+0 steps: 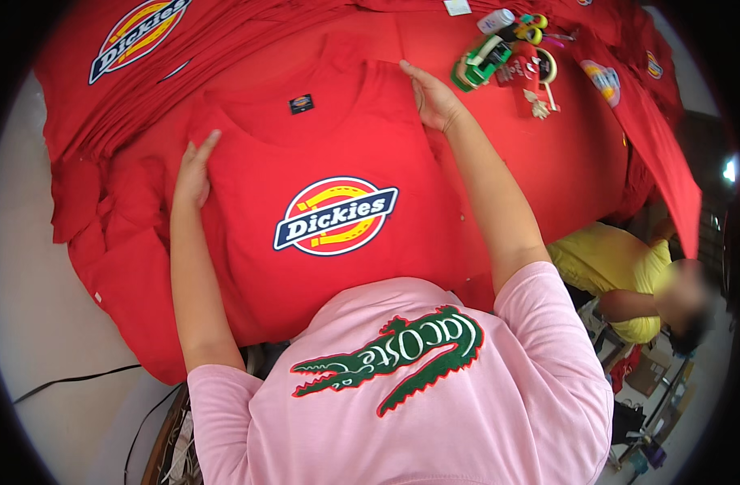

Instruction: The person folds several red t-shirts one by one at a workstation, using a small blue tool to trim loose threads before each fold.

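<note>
A red T-shirt [337, 145] lies front up before me, its neckline at the far end. On its chest is an oval print [336, 216] in blue, yellow and white, and a small dark label [301, 103] sits inside the neck. My left hand [193, 171] rests at the shirt's left edge, fingers stretched out and apart. Farther away, my right hand [431, 95] touches the right shoulder edge, its fingers extended along the cloth. Neither hand is closed round the fabric.
A stack of red shirts [127, 89] lies at the far left. Far right on the red-covered table are a green tool [484, 65], yellow-handled scissors [535, 32], a white cylinder [496, 20], a red packet [521, 71] and a tape roll [550, 66]. Someone in yellow [600, 263] is at right.
</note>
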{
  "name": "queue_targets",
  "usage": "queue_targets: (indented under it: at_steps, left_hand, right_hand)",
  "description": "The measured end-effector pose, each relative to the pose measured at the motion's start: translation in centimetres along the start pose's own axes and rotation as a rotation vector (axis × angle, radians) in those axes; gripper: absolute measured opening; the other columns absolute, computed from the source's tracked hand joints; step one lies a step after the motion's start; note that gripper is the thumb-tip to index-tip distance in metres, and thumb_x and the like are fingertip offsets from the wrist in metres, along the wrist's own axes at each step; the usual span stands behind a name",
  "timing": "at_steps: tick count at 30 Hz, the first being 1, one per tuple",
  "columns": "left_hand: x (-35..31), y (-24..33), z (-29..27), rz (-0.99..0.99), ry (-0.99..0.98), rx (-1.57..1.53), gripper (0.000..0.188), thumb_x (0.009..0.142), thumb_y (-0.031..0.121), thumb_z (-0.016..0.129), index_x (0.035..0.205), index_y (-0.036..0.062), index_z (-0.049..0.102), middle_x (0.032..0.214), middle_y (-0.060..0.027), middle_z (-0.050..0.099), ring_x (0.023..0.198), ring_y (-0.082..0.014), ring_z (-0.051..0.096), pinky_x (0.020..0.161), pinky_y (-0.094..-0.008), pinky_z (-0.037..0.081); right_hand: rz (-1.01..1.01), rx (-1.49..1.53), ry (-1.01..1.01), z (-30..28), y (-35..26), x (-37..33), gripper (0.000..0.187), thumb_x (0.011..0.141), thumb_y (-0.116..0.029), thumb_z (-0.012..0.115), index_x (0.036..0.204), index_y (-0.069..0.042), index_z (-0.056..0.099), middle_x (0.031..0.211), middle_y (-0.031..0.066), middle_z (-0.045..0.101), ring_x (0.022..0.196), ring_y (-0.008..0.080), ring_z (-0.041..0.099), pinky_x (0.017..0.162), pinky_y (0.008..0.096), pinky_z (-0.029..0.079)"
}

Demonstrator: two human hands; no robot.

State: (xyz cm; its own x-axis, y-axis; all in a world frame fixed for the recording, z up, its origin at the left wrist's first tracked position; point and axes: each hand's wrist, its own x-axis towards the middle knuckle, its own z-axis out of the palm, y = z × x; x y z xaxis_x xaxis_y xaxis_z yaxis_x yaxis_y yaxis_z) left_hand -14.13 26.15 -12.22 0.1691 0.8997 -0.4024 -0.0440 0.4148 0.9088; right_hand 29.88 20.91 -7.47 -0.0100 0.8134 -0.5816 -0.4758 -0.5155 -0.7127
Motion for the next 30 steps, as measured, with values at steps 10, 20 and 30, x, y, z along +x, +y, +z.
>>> queue_targets:
  at_steps: [10,20,30]
  left_hand:
    - [-17.3,-5.0,-5.4,-0.267,-0.143,0.284,0.018,0.101,0.032,0.070,0.091,0.0169,0.067,0.084,0.0117,0.062,0.079,-0.0013,0.053,0.078,-0.0190,0.040]
    - [-18.9,-5.1,-5.1,0.037,-0.246,0.962,0.020,0.097,0.022,0.073,0.104,0.0105,0.058,0.076,0.0028,0.055,0.082,-0.0079,0.054,0.102,-0.0283,0.036]
    - [-20.6,-3.5,-7.2,0.245,-0.195,1.251,0.046,0.081,0.026,0.086,0.115,0.0104,0.059,0.082,0.0004,0.054,0.085,-0.0156,0.057,0.121,-0.0443,0.024]
  right_hand:
    - [0.068,-0.785,-0.038,-10.6,8.2,-14.5,0.034,0.089,-0.037,0.081,0.102,-0.005,0.079,0.091,0.0002,0.074,0.081,0.0053,0.061,0.072,0.0253,0.046]
    - [-0.021,-1.064,-0.066,-11.7,9.1,-14.9,0.027,0.097,-0.029,0.075,0.084,-0.004,0.074,0.069,-0.0068,0.058,0.066,0.0042,0.049,0.063,0.0260,0.042]
    - [-0.318,-1.220,0.014,-14.4,9.3,-16.3,0.033,0.084,-0.022,0.087,0.104,-0.004,0.069,0.077,-0.0057,0.057,0.069,0.0048,0.047,0.065,0.0260,0.042]
